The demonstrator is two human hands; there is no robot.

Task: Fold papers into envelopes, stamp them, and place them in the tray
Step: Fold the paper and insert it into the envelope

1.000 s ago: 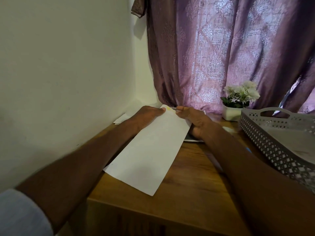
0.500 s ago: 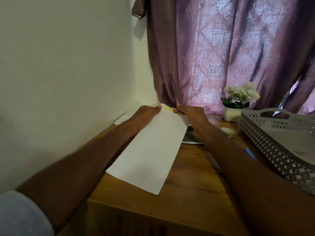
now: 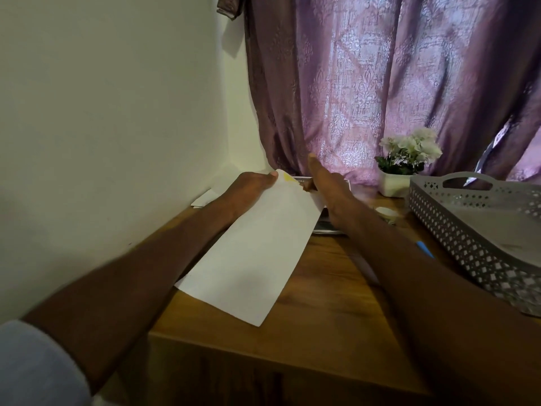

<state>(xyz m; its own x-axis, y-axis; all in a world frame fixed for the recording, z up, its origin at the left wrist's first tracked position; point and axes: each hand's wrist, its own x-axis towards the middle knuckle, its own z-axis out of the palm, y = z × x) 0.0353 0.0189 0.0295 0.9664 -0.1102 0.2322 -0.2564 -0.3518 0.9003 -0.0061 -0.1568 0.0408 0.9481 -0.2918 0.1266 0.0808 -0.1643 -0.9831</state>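
Wooden surface (image 3: 322,326) beside a curtain: left hand (image 3: 248,190) pinches the folded paper's (image 3: 257,253) far corner; right hand (image 3: 325,183), grip wide and empty, reaches beyond. Folding underway; stamping likely next, tray (image 3: 456,227) waiting right.

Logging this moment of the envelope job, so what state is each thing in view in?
Folded paper: lying flat on the table, far end pinched by the left hand.
Right hand: open, fingers extended beyond the paper, holding nothing.
Tray: on the table at right, contents unclear.
Flower pot: upright.
Curtain: drawn shut.
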